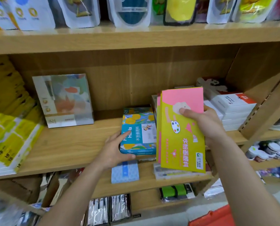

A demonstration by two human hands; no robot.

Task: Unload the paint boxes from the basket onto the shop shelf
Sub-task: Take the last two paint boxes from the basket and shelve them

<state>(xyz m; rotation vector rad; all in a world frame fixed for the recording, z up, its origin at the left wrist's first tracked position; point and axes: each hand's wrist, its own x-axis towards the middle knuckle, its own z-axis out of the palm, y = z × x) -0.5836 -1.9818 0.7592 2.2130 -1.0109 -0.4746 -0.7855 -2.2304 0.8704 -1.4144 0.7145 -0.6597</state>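
Note:
My right hand [206,123] grips a pair of flat pink-and-yellow paint boxes [180,132], held upright and tilted above the wooden shelf [67,144]. My left hand [114,149] holds the near left corner of a blue paint box with orange fruit print [138,131], which lies flat on the shelf; the thumb is at its front edge and fingers lie on top. The red basket [216,216] shows only as a corner at the bottom right.
A pale gift-style box [64,100] stands upright at the back left. White boxes [232,110] are stacked at the right. Yellow packs [10,136] lean at the far left. A small blue patterned box [125,172] and a clear pack [173,174] lie near the shelf's front edge.

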